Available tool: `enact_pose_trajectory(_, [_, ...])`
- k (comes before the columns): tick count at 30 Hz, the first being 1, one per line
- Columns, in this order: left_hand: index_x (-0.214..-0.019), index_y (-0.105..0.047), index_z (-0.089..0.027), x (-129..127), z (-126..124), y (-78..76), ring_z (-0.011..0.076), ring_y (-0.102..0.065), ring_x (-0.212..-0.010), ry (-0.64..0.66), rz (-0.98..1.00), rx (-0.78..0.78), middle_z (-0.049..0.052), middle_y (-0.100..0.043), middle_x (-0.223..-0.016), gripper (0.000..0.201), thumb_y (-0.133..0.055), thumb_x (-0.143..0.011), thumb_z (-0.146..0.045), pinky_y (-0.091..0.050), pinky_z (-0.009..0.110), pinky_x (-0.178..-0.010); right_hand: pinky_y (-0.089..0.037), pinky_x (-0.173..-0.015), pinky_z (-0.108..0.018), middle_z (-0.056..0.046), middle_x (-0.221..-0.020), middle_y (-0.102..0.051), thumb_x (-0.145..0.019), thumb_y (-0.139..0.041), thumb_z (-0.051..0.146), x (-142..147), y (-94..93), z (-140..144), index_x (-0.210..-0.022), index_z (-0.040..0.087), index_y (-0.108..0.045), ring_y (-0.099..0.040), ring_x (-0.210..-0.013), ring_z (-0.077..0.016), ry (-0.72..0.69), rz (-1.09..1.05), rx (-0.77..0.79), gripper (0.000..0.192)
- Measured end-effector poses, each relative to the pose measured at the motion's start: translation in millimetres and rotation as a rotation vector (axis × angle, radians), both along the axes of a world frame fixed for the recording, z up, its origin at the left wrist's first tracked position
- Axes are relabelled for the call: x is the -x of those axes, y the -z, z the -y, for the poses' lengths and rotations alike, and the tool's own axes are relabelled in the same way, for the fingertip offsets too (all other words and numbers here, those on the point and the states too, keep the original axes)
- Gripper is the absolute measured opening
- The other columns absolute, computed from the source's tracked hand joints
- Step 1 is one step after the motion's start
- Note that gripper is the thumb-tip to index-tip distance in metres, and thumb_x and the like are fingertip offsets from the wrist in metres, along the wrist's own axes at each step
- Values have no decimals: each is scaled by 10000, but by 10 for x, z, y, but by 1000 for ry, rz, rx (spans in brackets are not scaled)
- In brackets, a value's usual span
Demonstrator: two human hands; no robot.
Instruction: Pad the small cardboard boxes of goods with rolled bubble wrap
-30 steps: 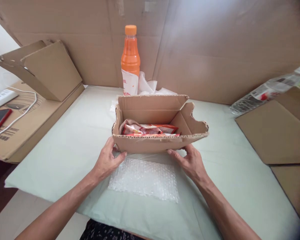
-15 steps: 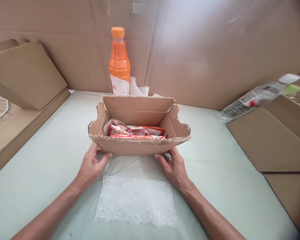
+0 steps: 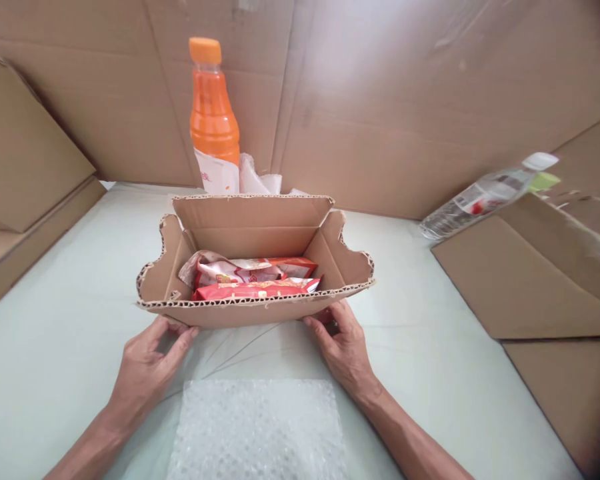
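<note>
An open-topped cardboard box (image 3: pixel 240 315) with rough-cut edges is in the middle of the table. Inside it lie red-and-white printed packets (image 3: pixel 255 290), with shiny wrapping. My left hand (image 3: pixel 153 357) grips the box's near left lower corner, its thumb along the front and the other fingers partly hidden behind it. At the near right lower corner, my right hand (image 3: pixel 343 343) holds the box in a similar way, fingers partly out of sight beneath. A sheet of bubble wrap (image 3: pixel 257 427) lies flat between my forearms, nearer to me than the box.
Behind the box stands an orange drink bottle (image 3: pixel 215 117) beside crumpled white wrapping (image 3: pixel 255 177). A clear bottle (image 3: pixel 485 197) leans by cardboard boxes (image 3: pixel 525 273) on the right. Another cardboard box (image 3: pixel 27 153) is at left, and a cardboard wall (image 3: pixel 380 107) closes the back.
My view has shifted to the right and closer. The box, still in both hands, appears larger, its left end lower in view, and more of the packets shows.
</note>
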State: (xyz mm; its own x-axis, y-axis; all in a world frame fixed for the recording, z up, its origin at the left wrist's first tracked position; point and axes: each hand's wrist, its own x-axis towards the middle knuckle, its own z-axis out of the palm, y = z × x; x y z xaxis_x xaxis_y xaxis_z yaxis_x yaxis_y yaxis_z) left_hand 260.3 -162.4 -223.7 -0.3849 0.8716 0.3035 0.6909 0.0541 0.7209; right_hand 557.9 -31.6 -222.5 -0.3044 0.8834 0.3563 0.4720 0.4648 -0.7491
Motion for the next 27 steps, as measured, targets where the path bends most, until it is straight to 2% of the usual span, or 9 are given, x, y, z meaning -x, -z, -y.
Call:
enact_pose_trajectory(3, [-818, -651, -214, -3, -4, 37, 121, -649, -627, -16, 43, -2, -32, -710, -738, 194, -670, -903, -388, -499, 210, -596, -510, -621, -282, 1, -781, -562, -902, -646, 279, -4, 16, -16, -919, 214, -602, -544, -684, -141, 8, -4, 6, 81])
enact_pose_trajectory(6, [-834, -663, -208, 0, -22, 15, 138, -679, -660, -20, 116, 5, -14, -729, -753, 187, -669, -902, -383, -525, 230, -639, -527, -630, -287, -5, -785, -597, -902, -649, 280, -8, 32, -29, -921, 214, -621, -578, -685, -144, 15, -17, 43, 75])
enact_pose_trajectory(10, [-1014, -658, -189, -23, -49, -33, 187, -741, -839, 20, 289, 43, 46, -783, -914, 199, -664, -906, -355, -574, 290, -793, -598, -756, -339, -43, -926, -707, -950, -599, 288, -9, 61, -31, -1134, 224, -655, -689, -791, -174, 30, -84, 127, 203])
enact_pose_trajectory(14, [-1296, -527, -157, -63, -91, -33, 217, -747, -955, 107, 461, 3, 109, -780, -1059, 497, -707, -862, -320, -585, 360, -881, -616, -932, -410, -85, -1181, -730, -971, -581, 299, 8, 103, -23, -1365, 230, -576, -746, -971, -203, 0, -168, 221, 400])
enact_pose_trajectory(18, [-1398, -454, -137, -42, -163, -48, 228, -723, -991, 117, 499, -4, 117, -757, -1058, 670, -725, -816, -330, -564, 388, -901, -602, -997, -443, -119, -1326, -676, -945, -595, 306, 53, 148, -54, -1441, 224, -526, -721, -1100, -226, -49, -222, 245, 507])
enact_pose_trajectory(20, [-1405, -458, -137, 7, -162, -103, 213, -709, -945, 58, 466, -1, 89, -738, -1001, 680, -713, -810, -346, -556, 377, -879, -601, -988, -442, -118, -1291, -691, -919, -609, 299, 65, 140, -82, -1429, 216, -532, -718, -1094, -227, -58, -237, 254, 522])
enact_pose_trajectory(23, [-1288, -586, -164, 81, -24, -268, 195, -679, -898, -50, 284, 81, 67, -705, -992, 504, -670, -831, -359, -542, 335, -791, -599, -967, -440, -110, -1296, -686, -897, -607, 288, 13, 39, -85, -1323, 204, -609, -718, -1065, -225, -75, -187, 261, 435])
enact_pose_trajectory(25, [-1142, -670, -183, 81, 169, -385, 194, -661, -862, -41, 87, 186, 60, -692, -1002, 368, -656, -838, -390, -522, 316, -708, -601, -929, -433, -101, -1274, -696, -910, -585, 289, -81, -70, -21, -1209, 199, -673, -720, -1021, -221, -89, -67, 242, 324])
enact_pose_trajectory(27, [-1033, -700, -191, 13, 406, -442, 199, -650, -817, 43, -105, 286, 53, -681, -981, 313, -656, -835, -429, -512, 325, -678, -595, -893, -431, -94, -1230, -717, -930, -574, 303, -202, -165, 111, -1137, 202, -707, -714, -1007, -232, -136, 110, 192, 266])
